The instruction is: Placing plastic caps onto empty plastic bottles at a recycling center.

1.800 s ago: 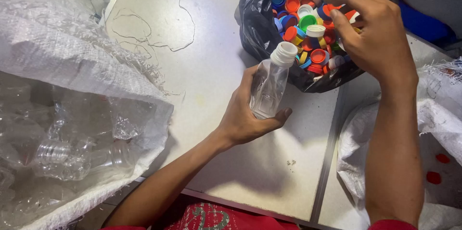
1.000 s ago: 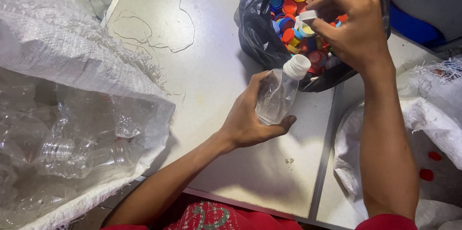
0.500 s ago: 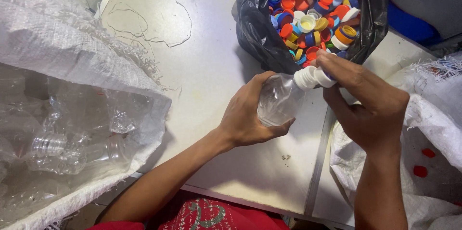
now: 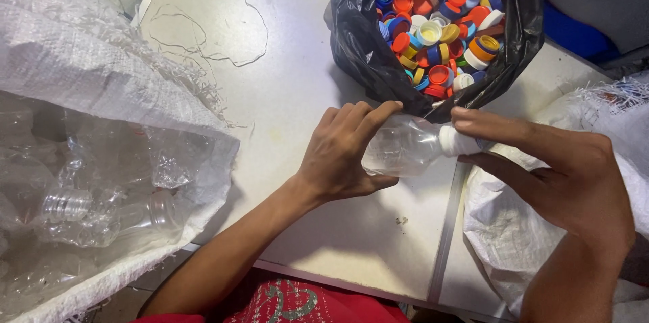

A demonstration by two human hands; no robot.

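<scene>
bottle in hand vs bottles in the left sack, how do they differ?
The held bottle lies sideways above the table, gripped by the left hand; the sack bottles lie piled inside the white woven sack. The held bottle carries a white cap under the right hand; one sack bottle shows an open neck. Both are clear plastic.

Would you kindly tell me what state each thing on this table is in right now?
Clear bottle: on its side, gripped by the left hand.
White cap: on the bottle's neck, pinched by the right hand.
Black bag: open, full of coloured caps.
White sack: open, holding clear bottles.
Second sack: under the right hand, contents not visible.
</scene>
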